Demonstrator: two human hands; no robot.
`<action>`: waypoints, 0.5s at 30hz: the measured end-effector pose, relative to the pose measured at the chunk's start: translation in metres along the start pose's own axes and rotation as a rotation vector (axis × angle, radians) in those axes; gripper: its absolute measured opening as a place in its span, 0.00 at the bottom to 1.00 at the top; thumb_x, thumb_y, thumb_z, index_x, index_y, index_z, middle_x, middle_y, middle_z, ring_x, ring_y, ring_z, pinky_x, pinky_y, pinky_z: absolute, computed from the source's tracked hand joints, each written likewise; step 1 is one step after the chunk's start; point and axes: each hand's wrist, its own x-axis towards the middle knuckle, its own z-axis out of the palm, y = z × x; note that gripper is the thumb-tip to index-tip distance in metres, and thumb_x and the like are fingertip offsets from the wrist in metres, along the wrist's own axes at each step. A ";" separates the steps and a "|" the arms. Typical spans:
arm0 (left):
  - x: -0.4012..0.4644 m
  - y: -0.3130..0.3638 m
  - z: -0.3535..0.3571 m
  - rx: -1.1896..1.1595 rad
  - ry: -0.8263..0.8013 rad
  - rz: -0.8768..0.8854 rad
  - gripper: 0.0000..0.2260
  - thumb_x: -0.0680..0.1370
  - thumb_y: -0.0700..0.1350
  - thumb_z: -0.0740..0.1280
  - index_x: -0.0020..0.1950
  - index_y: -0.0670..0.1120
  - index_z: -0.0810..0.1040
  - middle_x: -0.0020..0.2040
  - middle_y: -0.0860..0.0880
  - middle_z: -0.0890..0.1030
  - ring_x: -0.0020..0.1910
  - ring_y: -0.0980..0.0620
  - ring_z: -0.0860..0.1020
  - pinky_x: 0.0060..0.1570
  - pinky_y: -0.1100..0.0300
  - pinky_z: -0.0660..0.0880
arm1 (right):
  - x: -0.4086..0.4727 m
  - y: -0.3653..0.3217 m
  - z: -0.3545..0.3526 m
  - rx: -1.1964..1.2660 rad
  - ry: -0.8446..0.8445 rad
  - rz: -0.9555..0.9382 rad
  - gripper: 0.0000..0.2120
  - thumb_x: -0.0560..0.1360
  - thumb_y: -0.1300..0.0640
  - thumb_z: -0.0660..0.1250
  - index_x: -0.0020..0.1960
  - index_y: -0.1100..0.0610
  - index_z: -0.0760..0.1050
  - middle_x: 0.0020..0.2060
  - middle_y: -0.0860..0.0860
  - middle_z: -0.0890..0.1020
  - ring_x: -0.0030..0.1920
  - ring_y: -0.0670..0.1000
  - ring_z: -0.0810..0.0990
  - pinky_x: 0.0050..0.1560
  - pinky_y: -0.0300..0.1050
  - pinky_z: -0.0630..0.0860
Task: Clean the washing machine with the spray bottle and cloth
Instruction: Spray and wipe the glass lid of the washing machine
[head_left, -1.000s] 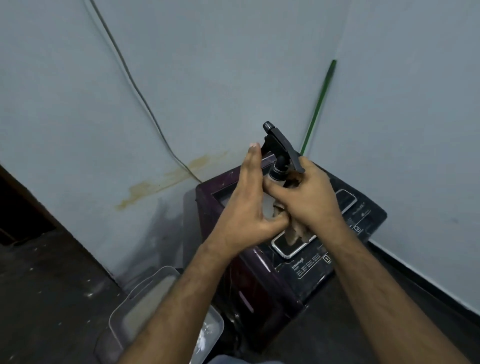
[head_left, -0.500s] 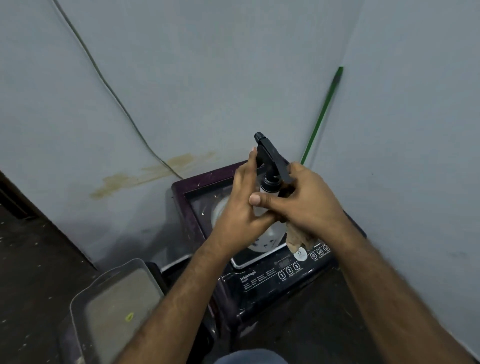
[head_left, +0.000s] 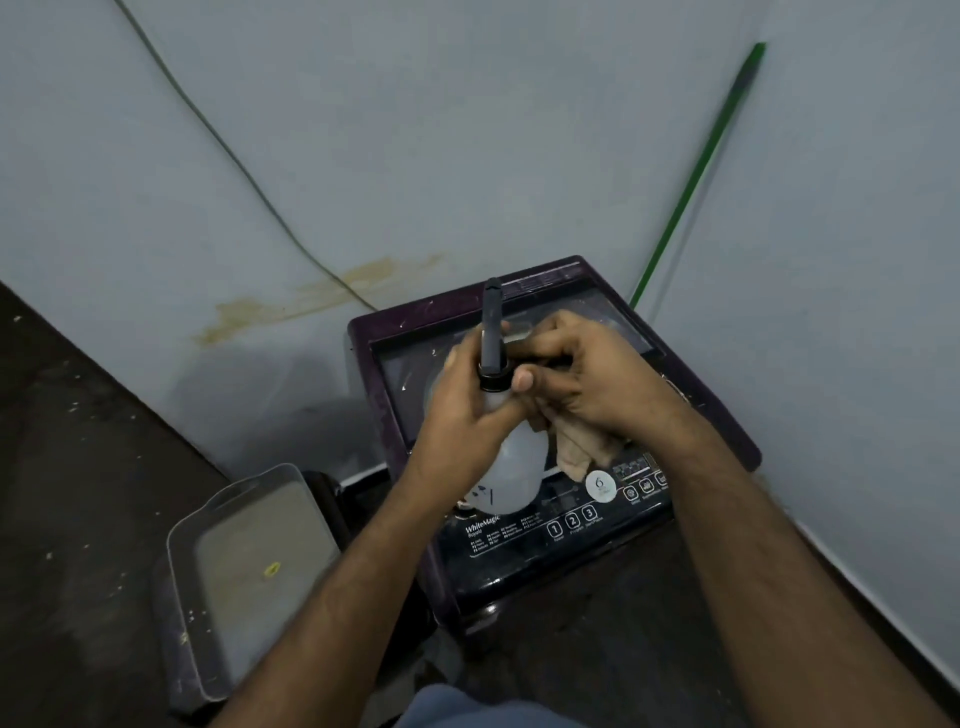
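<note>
Above washing machine (head_left: 545, 551): left hand (head_left: 462, 410) fingers curled round spray bottle (head_left: 514, 462) neck; right hand (head_left: 587, 384) fingers bunched, pinching cloth (head_left: 579, 447) beside black nozzle.

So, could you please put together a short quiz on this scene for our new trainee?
1. True or false: the bottle stands on the washer untouched.
2. Which hand holds the cloth? A) left hand B) right hand C) neither
3. Fill in: a green ___ leans in the wall corner behind the washer.

Key
1. False: both hands are on the bottle, the left round its neck and the right at its black sprayer head.
2. B: the cloth hangs from under the right hand.
3. Stick.
</note>
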 end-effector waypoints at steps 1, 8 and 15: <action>0.009 -0.005 -0.003 -0.006 0.005 -0.010 0.26 0.74 0.58 0.75 0.71 0.57 0.74 0.65 0.48 0.81 0.67 0.47 0.80 0.66 0.39 0.78 | 0.011 0.004 0.000 0.023 0.026 0.010 0.29 0.63 0.28 0.67 0.57 0.43 0.84 0.50 0.43 0.77 0.51 0.41 0.79 0.51 0.43 0.75; 0.044 -0.014 -0.021 -0.080 0.168 -0.081 0.22 0.78 0.57 0.75 0.68 0.52 0.76 0.62 0.55 0.83 0.61 0.57 0.83 0.62 0.41 0.81 | 0.057 0.041 0.012 0.378 0.335 0.205 0.29 0.66 0.38 0.79 0.65 0.46 0.80 0.56 0.48 0.85 0.55 0.48 0.85 0.58 0.56 0.83; 0.070 -0.039 -0.057 -0.216 0.303 -0.179 0.13 0.79 0.50 0.76 0.60 0.48 0.81 0.53 0.50 0.87 0.50 0.50 0.88 0.51 0.48 0.85 | 0.097 0.084 0.039 0.861 0.462 0.542 0.21 0.72 0.53 0.78 0.59 0.65 0.81 0.47 0.62 0.87 0.39 0.59 0.87 0.37 0.52 0.82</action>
